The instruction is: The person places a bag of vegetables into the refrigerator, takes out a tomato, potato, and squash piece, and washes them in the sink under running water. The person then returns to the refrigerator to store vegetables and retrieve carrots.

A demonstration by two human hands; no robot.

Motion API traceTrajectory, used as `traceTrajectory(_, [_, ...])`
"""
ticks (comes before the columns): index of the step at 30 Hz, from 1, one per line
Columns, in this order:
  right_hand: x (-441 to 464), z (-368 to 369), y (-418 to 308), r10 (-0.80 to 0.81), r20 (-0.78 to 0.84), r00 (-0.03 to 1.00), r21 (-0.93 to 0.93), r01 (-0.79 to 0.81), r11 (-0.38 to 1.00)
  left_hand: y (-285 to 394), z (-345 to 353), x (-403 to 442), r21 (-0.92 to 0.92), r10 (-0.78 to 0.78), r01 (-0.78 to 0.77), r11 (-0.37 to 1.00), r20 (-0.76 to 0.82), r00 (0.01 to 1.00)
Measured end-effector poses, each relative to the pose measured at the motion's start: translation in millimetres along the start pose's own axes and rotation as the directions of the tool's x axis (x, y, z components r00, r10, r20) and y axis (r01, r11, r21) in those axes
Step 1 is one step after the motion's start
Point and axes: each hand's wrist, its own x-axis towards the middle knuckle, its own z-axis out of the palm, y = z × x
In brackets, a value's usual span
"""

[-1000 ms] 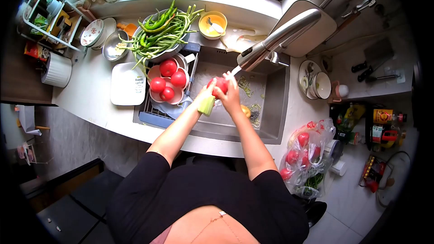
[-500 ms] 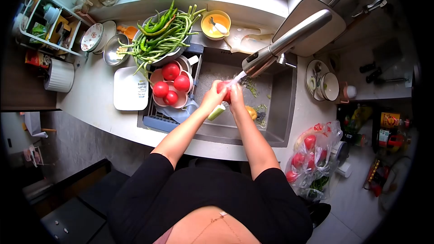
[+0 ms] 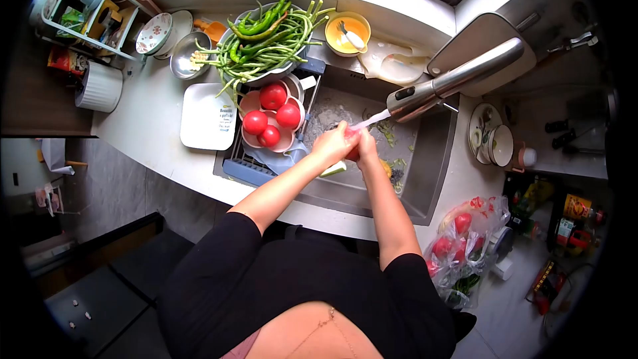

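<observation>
Both of my hands are closed around a red tomato [image 3: 353,153] over the sink [image 3: 425,159]. My left hand [image 3: 331,145] covers its left side and my right hand [image 3: 365,149] its right side, so only a little red shows. Water from the faucet [image 3: 458,80] runs onto the tomato and fingers. A pale green vegetable piece [image 3: 333,169] is just below my left hand. Green scraps [image 3: 388,134] lie on the sink bottom. Left of the hands, several tomatoes [image 3: 273,96] rest in a pink tray [image 3: 282,141] on the rack.
A bowl of green beans and peppers [image 3: 266,43] stands behind the tomatoes, beside a yellow bowl [image 3: 348,32]. A white tray [image 3: 207,117] lies on the left counter. Stacked bowls [image 3: 500,145] and a plastic bag of tomatoes [image 3: 465,239] are at right.
The camera view has shifted, moving the scene. My hands have closed more tightly around the tomato, hiding more of it, and the water now strikes it directly.
</observation>
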Motion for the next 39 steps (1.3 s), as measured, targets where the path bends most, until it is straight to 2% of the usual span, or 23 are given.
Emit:
traceTrajectory(3, [-27,11,-21,0.285,0.122,0.951,0.011,-0.288,0.957,7,-5,-14,0.212,0.174,-0.162,0.964,-0.037,0.984])
traceTrajectory(5, [-20,7,-12,0.229,0.165,0.959,0.034,-0.238,0.971,-9,6,-4,0.08,0.096,-0.089,0.993,-0.088,0.991])
traceTrajectory(7, [-20,5,1,-0.134,0.182,0.974,-0.075,0.15,0.986,-40,22,17,-0.382,-0.005,-0.023,0.924,-0.071,0.997])
traceTrajectory(8, [-24,8,3,-0.256,0.167,0.952,-0.118,0.277,0.953,-43,25,17,-0.61,0.126,-0.206,0.765,-0.172,0.977])
traceTrajectory(9, [-28,12,3,-0.374,0.164,0.913,-0.162,0.399,0.903,-48,27,24,-0.748,-0.041,-0.008,0.664,-0.046,0.998])
traceTrajectory(10, [-33,12,2,-0.505,0.182,0.844,-0.286,0.537,0.793,-58,21,29,-0.811,-0.154,0.361,0.461,0.327,0.932])
traceTrajectory(12, [-47,15,0,-0.709,0.276,0.649,-0.495,0.728,0.474,-79,14,31,-0.703,-0.004,0.7,0.129,0.705,0.709])
traceTrajectory(14, [-45,14,-1,-0.628,0.274,0.728,-0.475,0.67,0.57,-101,24,39,-0.672,0.325,0.741,-0.023,0.696,0.641])
traceTrajectory(15, [-49,17,-4,-0.586,0.27,0.764,-0.464,0.636,0.616,-82,22,30,-0.82,0.164,0.562,0.106,0.572,0.803])
traceTrajectory(16, [-52,23,-6,-0.488,0.188,0.852,-0.208,0.521,0.828,-59,26,18,-0.892,0.031,0.364,0.267,0.386,0.922])
traceTrajectory(17, [-43,20,-3,-0.526,0.125,0.841,-0.204,0.541,0.816,-42,25,10,-0.881,-0.059,0.163,0.444,0.153,0.986])
traceTrajectory(19, [-18,13,8,-0.594,-0.007,0.805,-0.197,0.581,0.79,-53,32,17,-0.737,-0.06,0.103,0.668,0.085,0.995])
traceTrajectory(20, [-33,23,-7,-0.305,-0.096,0.947,0.036,0.31,0.95,-54,37,16,-0.597,-0.055,0.037,0.801,-0.012,0.998])
traceTrajectory(22, [-31,23,-24,0.063,-0.051,0.997,0.167,-0.054,0.984,-40,28,4,-0.316,0.0,-0.028,0.949,-0.087,0.996])
traceTrajectory(23, [-29,21,-29,0.184,-0.025,0.983,0.181,-0.176,0.968,-38,28,4,-0.423,-0.006,-0.021,0.906,-0.063,0.998])
traceTrajectory(25, [-32,16,-33,0.095,0.098,0.991,0.095,-0.105,0.99,-35,26,6,-0.621,-0.014,0.001,0.783,-0.016,1.0])
traceTrajectory(26, [-35,16,-33,0.06,0.162,0.985,0.051,-0.069,0.996,-45,24,19,-0.775,0.09,0.069,0.628,0.161,0.983])
traceTrajectory(29, [-36,18,-19,-0.27,0.181,0.946,-0.19,0.303,0.934,-33,-3,9,-0.685,-0.114,0.562,0.464,0.582,0.805])
traceTrajectory(30, [-44,19,-22,-0.253,0.149,0.956,-0.182,0.278,0.943,-40,1,9,-0.678,-0.09,0.655,0.335,0.668,0.738])
traceTrajectory(32, [-30,6,-7,-0.418,0.138,0.898,-0.492,0.429,0.758,-60,8,10,-0.607,-0.001,0.791,0.068,0.793,0.609])
traceTrajectory(34, [-41,8,-6,-0.487,0.152,0.86,-0.82,0.385,0.424,-68,6,-3,-0.639,-0.108,0.769,-0.012,0.766,0.634])
traceTrajectory(37, [-78,40,-19,-0.539,0.311,0.783,-0.885,0.445,0.136,-91,6,-21,-0.662,-0.128,0.746,-0.075,0.748,0.651])
traceTrajectory(39, [-94,74,-31,-0.589,0.402,0.701,-0.79,0.59,0.164,-111,10,-26,-0.613,-0.032,0.775,-0.151,0.787,0.616])
